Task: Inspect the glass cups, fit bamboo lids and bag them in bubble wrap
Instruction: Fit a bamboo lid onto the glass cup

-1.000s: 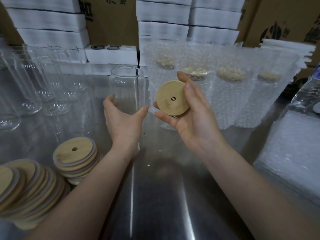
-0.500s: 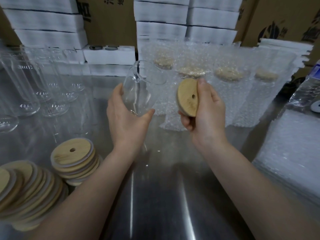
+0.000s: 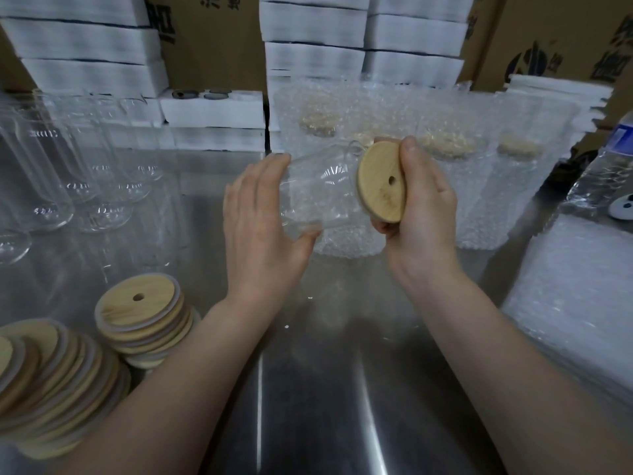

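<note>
Left hand (image 3: 260, 228) held a clear glass cup (image 3: 318, 190) in the air above the worktop (image 3: 308, 389). The cup was tipped nearly on its side, base toward the left palm and mouth pointing right. Fingers lay over the base end, with the thumb wrapped underneath.

Right hand (image 3: 424, 207) pinched a bamboo lid (image 3: 382, 183) by its edge, forefinger on the top rim and thumb at the bottom. The lid stood on edge with its straw hole visible, right at the cup's mouth. Couldn't tell whether it was seated or only touching the rim.

Near left on the worktop: a short stack of bamboo lids (image 3: 144, 323) with pale gasket rings. A bigger slumped pile of lids (image 3: 51, 382) sat at the frame edge beside it.

Far left: a cluster of empty glass cups (image 3: 51, 166), upright.

Behind the hands: a row of bubble-wrap bags (image 3: 445, 166), upright, with lidded cups inside and the lids showing through the wrap.

Right side: a flat stack of bubble wrap (image 3: 575, 303), with a plastic water bottle (image 3: 603, 173) behind it.

Back wall: white foam boxes (image 3: 308, 36) stacked against brown cartons (image 3: 212, 39).
</note>
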Demonstrator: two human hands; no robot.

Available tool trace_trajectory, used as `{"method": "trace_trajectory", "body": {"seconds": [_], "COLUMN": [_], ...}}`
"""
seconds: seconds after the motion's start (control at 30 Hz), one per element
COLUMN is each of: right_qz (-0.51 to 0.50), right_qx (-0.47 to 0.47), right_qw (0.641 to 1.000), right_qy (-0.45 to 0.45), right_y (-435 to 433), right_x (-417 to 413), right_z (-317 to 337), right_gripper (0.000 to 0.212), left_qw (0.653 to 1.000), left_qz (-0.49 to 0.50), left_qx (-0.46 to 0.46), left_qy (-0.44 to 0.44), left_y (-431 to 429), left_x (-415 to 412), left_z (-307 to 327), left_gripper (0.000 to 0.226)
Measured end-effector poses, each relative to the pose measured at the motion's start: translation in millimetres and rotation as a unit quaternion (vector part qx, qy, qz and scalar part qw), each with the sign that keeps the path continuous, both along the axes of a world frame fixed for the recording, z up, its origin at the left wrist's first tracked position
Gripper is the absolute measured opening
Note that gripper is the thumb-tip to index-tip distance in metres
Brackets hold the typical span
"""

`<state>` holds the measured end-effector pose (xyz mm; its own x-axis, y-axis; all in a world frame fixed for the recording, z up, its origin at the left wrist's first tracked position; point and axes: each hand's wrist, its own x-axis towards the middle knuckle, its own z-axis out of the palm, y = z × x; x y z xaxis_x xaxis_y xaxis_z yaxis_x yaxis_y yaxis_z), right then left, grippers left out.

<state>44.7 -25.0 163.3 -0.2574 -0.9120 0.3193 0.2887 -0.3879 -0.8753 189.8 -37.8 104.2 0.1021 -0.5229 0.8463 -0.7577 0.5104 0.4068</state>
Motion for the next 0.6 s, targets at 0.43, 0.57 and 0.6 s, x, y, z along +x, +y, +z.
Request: {"method": "trace_trajectory", "body": {"seconds": [0.43,0.57,0.6], "right_qz": [-0.11,-0.108,-0.106], "right_qx": [-0.066,-0.081,-0.082], "right_qw": [0.988,0.983,0.982], "right_qy": [0.087,0.125,0.13], "right_y": [-3.4,-3.1,-3.0], "right_x": [2.2,2.4,2.2], "right_z": [-4.2,-5.4,-5.8], "right_gripper": [0.023,0.033,0.034], "left_qw": [0.999,0.999,0.999], "left_qz": [-0.036,-0.043,-0.046], "left_qx": [-0.025,-0.018,-0.014], "left_qy": [-0.008,-0.007,-0.006], "left_y": [2.6,4.3,5.0], "left_x": [-1.9,-2.0,-2.0], "left_z": [2.2,4.8,5.4], "left_gripper": [0.087,0.083,0.082]}}
